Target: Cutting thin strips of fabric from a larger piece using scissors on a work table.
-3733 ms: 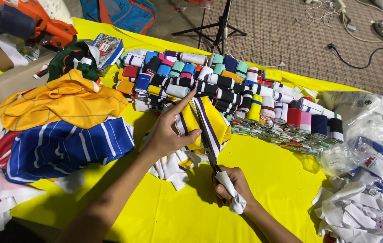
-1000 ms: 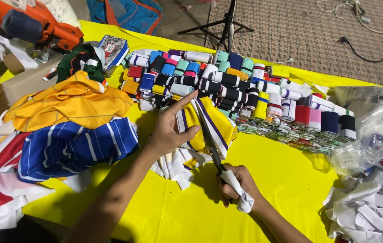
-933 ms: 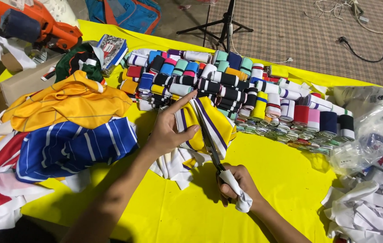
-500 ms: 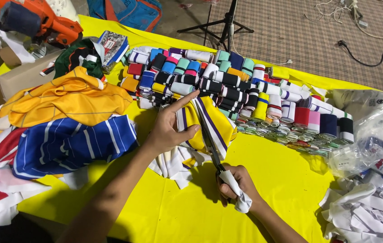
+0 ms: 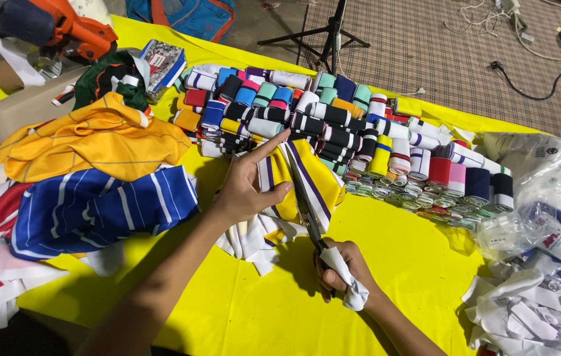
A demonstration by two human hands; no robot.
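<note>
Near the front edge of the yellow worktop [image 5: 227, 310], the right hand [image 5: 341, 273] is gripping the cloth-wrapped handles of a pair of scissors [image 5: 307, 207], fingers curled tight, the blades lying across a yellow striped fabric piece [image 5: 313, 175] in the worktop's middle. Just beside it, the left hand [image 5: 247, 188] is pressing flat on that fabric, fingers spread, forefinger pointing away. Beyond, rolls of striped ribbing [image 5: 359, 138] are crowding the far edge, with folded jerseys [image 5: 95, 171] piling toward the left edge.

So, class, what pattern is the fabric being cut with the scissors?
Yellow fabric with purple and white stripes, clearest in the head view.
</note>
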